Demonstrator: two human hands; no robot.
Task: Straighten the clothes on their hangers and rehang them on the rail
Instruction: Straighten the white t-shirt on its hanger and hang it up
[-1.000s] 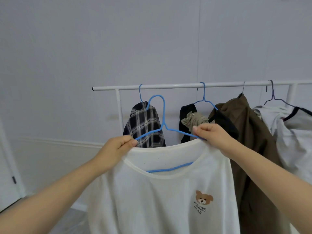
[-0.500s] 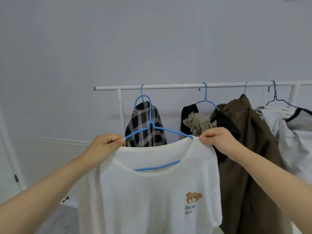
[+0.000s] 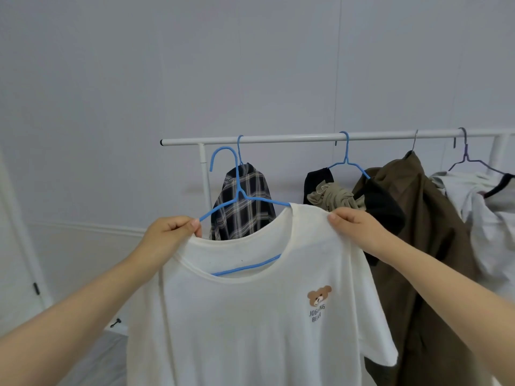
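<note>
My white T-shirt (image 3: 250, 316) with a bear print hangs on a blue hanger (image 3: 239, 196), tilted down toward 8 o'clock, hook free below the white rail (image 3: 278, 140). On the rail toward 3 o'clock hang a plaid shirt (image 3: 245, 201), black top (image 3: 384, 207), olive jacket (image 3: 423, 218).

Both hands, L (image 3: 170, 235) & R (image 3: 354, 227), pinch white tee (image 3: 250, 316) shoulders on blue hanger (image 3: 239, 190), below rail (image 3: 278, 140).

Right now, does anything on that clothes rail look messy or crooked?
Yes. On the rail, the black garment on the blue hanger has slipped sideways, with an olive cloth bunched on it. The grey-white top at far right is crumpled on its purple hanger.
</note>
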